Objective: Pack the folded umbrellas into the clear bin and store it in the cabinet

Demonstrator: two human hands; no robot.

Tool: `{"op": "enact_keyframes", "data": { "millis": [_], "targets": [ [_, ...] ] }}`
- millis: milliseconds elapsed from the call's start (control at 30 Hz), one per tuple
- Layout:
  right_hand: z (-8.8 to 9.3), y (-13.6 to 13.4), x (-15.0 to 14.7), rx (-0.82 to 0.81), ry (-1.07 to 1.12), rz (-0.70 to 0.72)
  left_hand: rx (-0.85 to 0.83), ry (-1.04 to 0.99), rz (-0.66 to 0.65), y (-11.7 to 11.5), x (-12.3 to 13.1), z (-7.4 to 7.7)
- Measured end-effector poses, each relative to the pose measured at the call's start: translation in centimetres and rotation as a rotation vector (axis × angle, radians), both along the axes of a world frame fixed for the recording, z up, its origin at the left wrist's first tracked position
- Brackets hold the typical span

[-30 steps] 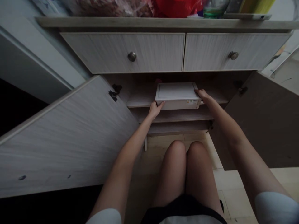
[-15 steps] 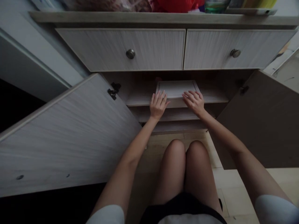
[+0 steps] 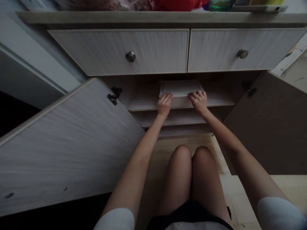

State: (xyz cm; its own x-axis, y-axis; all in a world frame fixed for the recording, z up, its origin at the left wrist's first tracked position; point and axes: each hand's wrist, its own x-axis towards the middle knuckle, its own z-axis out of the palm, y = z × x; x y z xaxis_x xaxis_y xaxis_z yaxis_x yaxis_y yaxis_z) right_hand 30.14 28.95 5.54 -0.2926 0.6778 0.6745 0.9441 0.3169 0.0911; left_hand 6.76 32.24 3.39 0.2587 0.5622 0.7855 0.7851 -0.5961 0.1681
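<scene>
A flat white box (image 3: 181, 88) lies on the upper shelf (image 3: 144, 103) inside an open cabinet, its front edge facing me. My left hand (image 3: 164, 103) is at the box's front left corner, fingers curled over the edge. At the front right corner, my right hand (image 3: 198, 100) has its fingers bent against the same edge. Both thumbs are mostly hidden. What stands behind the box is too dark to make out.
Cabinet doors stand swung out on the left (image 3: 72, 147) and right (image 3: 268, 127). Two closed drawers with round knobs (image 3: 130, 56) sit above the opening. Lower shelves (image 3: 177, 118) lie beneath the box. Several items, including a red one (image 3: 177, 4), rest on the countertop.
The box has slid a little deeper onto the shelf. Both hands have gone from spread fingers to fingers curled on its front edge. The view has shifted slightly.
</scene>
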Motion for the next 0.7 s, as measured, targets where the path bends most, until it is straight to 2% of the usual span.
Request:
{"op": "enact_keyframes", "data": {
  "millis": [367, 700],
  "targets": [
    [1.2, 4.4, -0.4, -0.097, -0.038, -0.07, -0.113, -0.003, 0.012, 5.3, 0.9, 0.2],
    [1.6, 7.7, -1.2, -0.204, -0.01, -0.143, -0.243, 0.018, 0.068, 8.1, 1.7, 1.2]
  ]
}}
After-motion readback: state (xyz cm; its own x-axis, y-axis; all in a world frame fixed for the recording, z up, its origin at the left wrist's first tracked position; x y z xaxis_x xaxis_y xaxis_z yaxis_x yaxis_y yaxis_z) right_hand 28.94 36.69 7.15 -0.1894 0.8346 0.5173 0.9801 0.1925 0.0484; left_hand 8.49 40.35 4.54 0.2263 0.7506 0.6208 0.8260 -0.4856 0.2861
